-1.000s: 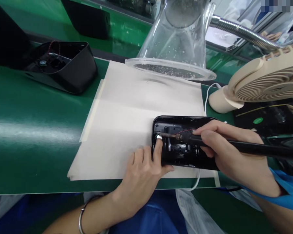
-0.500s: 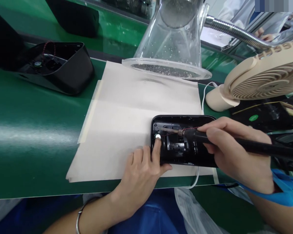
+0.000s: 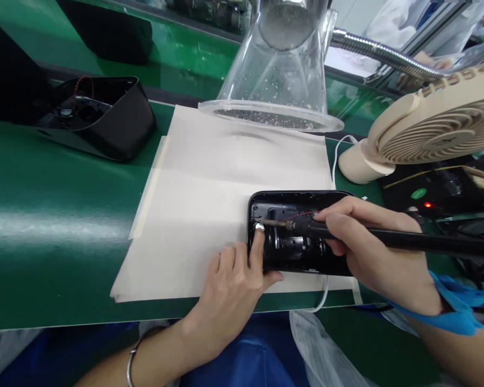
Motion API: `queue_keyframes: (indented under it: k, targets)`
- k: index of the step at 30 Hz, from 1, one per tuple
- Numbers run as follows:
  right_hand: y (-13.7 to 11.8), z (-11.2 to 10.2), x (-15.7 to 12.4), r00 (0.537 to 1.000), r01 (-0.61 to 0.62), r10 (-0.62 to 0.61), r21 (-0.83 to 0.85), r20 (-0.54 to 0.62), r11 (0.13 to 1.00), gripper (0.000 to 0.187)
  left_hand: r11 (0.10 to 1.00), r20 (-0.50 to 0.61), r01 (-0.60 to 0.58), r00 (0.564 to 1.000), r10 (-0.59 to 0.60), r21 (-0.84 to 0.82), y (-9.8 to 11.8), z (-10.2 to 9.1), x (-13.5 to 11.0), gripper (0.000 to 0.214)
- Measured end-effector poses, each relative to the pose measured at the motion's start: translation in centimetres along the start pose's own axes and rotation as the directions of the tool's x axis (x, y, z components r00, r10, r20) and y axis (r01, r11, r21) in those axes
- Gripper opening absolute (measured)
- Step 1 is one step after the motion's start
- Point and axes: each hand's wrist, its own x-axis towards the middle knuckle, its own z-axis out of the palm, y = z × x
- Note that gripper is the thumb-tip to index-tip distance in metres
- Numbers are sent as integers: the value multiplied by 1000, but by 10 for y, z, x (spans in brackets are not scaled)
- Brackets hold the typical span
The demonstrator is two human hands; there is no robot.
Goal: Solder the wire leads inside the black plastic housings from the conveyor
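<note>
A shallow black plastic housing (image 3: 298,260) lies open side up on white paper, with a small round silver part (image 3: 259,227) near its left end. My left hand (image 3: 236,279) grips the near wall, thumb outside, index fingertip pressed on the silver part, other fingers curled. Held pen-like in my right hand (image 3: 379,242) is a soldering iron (image 3: 347,234); its tip is just above and beside the silver part, and I cannot tell if it touches. A thin red wire (image 3: 300,215) runs from near the tip toward my right fingers, where its end is hidden.
A clear fume hood (image 3: 274,80) on a flexible metal hose hangs over the paper's (image 3: 210,188) far edge. The beige fan (image 3: 435,123) stands right, by a black box with a red light. Another black housing (image 3: 121,123) sits back left. Other people are beyond the bench.
My right hand has moved left with the soldering iron, bringing its tip down to the silver part. My left hand stays almost in place. A red light now shows on the black box.
</note>
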Motion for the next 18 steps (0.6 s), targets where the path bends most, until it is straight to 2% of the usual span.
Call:
queue_keyframes:
  k: [13,18]
  targets:
    - [-2,-2,2,998,60,-58,-47,40,997,21,1000,12,-11,1000,11,-2,-1,-1,-1,66]
    - [-5,-2,-1,985,170,-167,-135,39,976,21,1000,23,-16,1000,16,-10,-2,-2,0,66]
